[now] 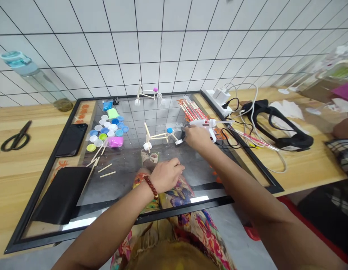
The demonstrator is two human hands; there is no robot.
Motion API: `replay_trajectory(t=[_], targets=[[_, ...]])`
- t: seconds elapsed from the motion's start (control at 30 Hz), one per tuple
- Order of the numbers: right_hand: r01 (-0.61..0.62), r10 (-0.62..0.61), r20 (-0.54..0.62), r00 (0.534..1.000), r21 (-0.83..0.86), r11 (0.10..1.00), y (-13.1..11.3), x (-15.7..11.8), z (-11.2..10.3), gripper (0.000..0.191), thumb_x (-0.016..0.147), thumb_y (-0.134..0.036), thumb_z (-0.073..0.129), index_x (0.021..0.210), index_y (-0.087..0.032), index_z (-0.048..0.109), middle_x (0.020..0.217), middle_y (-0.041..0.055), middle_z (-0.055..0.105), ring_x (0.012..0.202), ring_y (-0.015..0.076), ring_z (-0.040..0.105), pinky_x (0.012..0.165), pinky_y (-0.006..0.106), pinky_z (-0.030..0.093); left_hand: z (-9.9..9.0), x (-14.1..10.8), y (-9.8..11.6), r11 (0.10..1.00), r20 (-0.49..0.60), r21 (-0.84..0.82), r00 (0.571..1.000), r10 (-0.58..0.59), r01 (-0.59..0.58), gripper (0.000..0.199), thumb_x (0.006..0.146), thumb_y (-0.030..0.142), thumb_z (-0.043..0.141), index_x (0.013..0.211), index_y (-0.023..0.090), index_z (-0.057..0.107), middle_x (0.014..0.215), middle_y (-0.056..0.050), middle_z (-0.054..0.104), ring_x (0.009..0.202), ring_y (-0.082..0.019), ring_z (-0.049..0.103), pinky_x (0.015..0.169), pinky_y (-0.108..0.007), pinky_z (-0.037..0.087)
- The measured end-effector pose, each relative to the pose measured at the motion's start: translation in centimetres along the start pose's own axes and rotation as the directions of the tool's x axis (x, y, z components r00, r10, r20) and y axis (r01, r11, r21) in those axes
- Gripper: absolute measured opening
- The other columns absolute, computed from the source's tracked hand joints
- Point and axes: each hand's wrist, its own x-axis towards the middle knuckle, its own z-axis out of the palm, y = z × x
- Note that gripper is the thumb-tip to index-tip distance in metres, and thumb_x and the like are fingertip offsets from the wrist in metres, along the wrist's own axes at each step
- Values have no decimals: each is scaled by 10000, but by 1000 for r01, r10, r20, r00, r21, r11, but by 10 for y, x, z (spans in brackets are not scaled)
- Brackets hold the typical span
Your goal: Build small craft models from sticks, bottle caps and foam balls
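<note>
My right hand (198,139) is at the right of the glass top, closed around a white hot glue gun (202,123); its fingertips are mostly hidden. A clear glue stick (226,121) juts from the gun's right end. My left hand (167,174), with a beaded bracelet (150,186) at the wrist, is low over the glass. Its fingers are curled together, and whatever may be in them is hidden. Just beyond it stands a small wooden-stick frame (158,137) with a blue cap (170,130) and white caps at its ends. A similar stick frame (147,92) with a pink piece stands farther back.
On the left lie several bottle caps (112,127), loose sticks (107,174), a phone (72,140), a black pouch (61,193), scissors (17,138) and a water bottle (40,80). Rightward are red-and-white packets (193,109), a power strip (219,102), cables, a black headset (285,127) and another person's sleeve (342,153).
</note>
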Motion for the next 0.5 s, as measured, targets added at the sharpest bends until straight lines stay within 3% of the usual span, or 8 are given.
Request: replay_trajectory(t=[0.13, 0.5], targets=[[-21, 21, -4, 1000, 1, 1000, -2, -3, 1, 407, 895, -90, 406, 1172, -60, 702, 1145, 269, 704, 1031, 360, 710, 792, 412, 536, -1, 0, 1, 1000, 9, 1, 1000, 4, -4, 340, 1002, 233, 393, 1174, 215, 686, 1101, -77, 666, 859, -204, 663, 720, -341, 526], [-19, 19, -5, 1000, -32, 999, -2, 4, 5, 371, 900, -86, 427, 1178, -53, 671, 1173, 242, 702, 1056, 315, 701, 817, 344, 517, -2, -1, 2, 1000, 13, -6, 1000, -9, 9, 338, 990, 209, 395, 1163, 212, 685, 1102, -81, 663, 871, -204, 663, 722, -344, 540]])
